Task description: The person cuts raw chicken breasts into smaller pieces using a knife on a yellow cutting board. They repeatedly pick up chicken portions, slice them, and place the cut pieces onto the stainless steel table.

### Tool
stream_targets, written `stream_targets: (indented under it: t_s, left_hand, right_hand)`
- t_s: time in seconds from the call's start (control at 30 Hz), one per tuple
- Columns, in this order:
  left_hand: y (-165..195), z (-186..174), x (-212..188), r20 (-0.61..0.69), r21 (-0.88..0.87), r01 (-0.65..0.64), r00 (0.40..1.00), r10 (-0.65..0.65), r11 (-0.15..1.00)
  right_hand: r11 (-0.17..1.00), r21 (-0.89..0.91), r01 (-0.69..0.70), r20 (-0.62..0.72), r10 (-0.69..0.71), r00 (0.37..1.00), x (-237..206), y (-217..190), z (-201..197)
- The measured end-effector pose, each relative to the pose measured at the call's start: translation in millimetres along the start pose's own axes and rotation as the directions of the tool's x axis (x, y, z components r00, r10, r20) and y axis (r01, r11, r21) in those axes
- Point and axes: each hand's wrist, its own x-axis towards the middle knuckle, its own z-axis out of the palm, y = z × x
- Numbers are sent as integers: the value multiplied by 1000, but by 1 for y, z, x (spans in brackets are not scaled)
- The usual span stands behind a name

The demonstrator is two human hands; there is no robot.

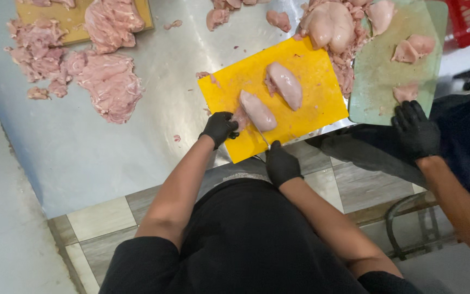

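Both hands black-gloved: left hand pressed on end of pale raw chicken breast, pinning it for cutting; right hand closed round knife, blade at meat. Breast on tilted yellow plastic cutting board, steel worktop edge.

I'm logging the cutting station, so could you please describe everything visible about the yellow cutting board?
The yellow cutting board is a flat, plastic-looking rectangle lying skewed on the metal table, its near corner jutting past the table edge. Two pale raw chicken pieces rest on it. The left hand, in a black glove, presses the nearer chicken piece; the gloved right hand holds a knife against it. A green board lies beside its right edge.
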Motion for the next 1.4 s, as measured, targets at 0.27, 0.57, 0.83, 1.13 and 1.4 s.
stream_targets:
  t_s: [0.27, 0.57, 0.83, 1.13, 1.4]
  left_hand:
    - [5, 5, -5, -71, 453, -118, 983, 167, 884]
    - [-1, -35, 17, -3, -542, -18, 1000, 20, 840]
    - [105, -48, 56, -52, -181, -525, 850, 525, 832]
    - [113, 51, 36, 356, 827, -502, 817, 454, 255]
    - [74, 13, 10, 536, 825, -560, 819, 203, 81]
  right_hand:
    - [990, 127, 63, -86, -53, 995, 55, -43, 35]
    - [977, 151, -147, 225, 111, 968, -9, 16, 15]
    - [968, 244, -58, 379, -40, 924, -40, 79, -26]
    - [936, 344, -80, 148, 30, 989, -63, 128, -61]
    - [886, 413, -211, 114, 180, 977, -61, 112, -31]
